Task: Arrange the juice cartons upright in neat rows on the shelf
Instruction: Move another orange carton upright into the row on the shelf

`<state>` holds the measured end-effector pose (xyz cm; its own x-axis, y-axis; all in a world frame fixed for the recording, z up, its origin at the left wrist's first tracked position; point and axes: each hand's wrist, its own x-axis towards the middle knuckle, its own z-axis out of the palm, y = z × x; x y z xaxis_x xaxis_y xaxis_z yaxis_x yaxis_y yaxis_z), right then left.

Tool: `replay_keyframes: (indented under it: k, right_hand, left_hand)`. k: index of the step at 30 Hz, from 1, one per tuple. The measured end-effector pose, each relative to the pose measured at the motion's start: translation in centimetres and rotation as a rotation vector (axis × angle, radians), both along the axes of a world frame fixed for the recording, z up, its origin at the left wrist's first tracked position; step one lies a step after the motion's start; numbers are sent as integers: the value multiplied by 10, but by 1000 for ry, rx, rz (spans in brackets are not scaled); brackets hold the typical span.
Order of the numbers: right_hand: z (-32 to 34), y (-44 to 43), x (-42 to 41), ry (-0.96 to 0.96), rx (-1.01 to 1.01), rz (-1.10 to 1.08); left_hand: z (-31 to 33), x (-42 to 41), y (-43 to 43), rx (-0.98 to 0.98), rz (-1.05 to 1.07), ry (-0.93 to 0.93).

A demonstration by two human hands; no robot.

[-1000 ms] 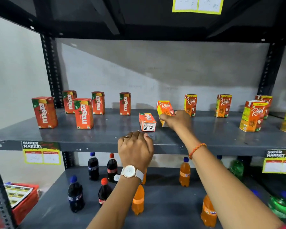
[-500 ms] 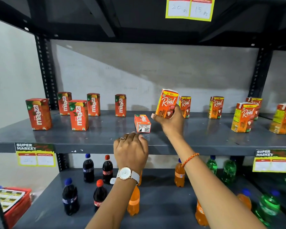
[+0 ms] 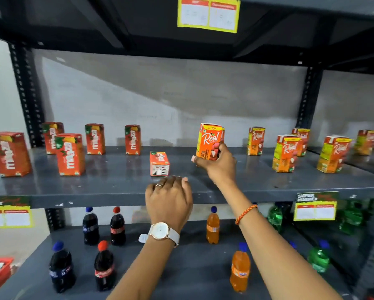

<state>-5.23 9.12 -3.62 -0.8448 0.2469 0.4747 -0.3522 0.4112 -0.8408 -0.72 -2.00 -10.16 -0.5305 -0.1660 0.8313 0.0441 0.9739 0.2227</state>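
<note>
Head view: right hand (image 3: pixel 217 164), pinching Real litchi carton (image 3: pixel 210 141), has raised it from tilted to upright at frame centre, just above shelf (image 3: pixel 117 185); left hand (image 3: pixel 168 197) rests loosely curled, empty, near toppled Maaza carton (image 3: pixel 159 163), likely next.

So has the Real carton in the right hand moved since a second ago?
Yes. The Real carton was tipped low beside the lying Maaza carton; the right hand has raised it upright.
</note>
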Motion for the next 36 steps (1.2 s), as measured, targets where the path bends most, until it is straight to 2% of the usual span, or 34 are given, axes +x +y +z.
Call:
replay_keyframes:
  k: [5, 9, 16, 29, 36]
  right_hand:
    - [9, 78, 0, -95, 160, -50]
    - [10, 114, -5, -148, 181, -20]
    - [8, 112, -30, -163, 218, 86]
    - [-3, 105, -39, -108, 259, 112]
    - [-6, 103, -43, -109, 280, 68]
  left_hand:
    - [-1, -4, 90, -28, -129, -31]
    - [-8, -12, 122, -38, -81, -26]
    - [-17, -23, 125, -87, 10, 130]
    - [-19, -24, 130, -81, 60, 126]
    - [-18, -23, 129, -89, 42, 64]
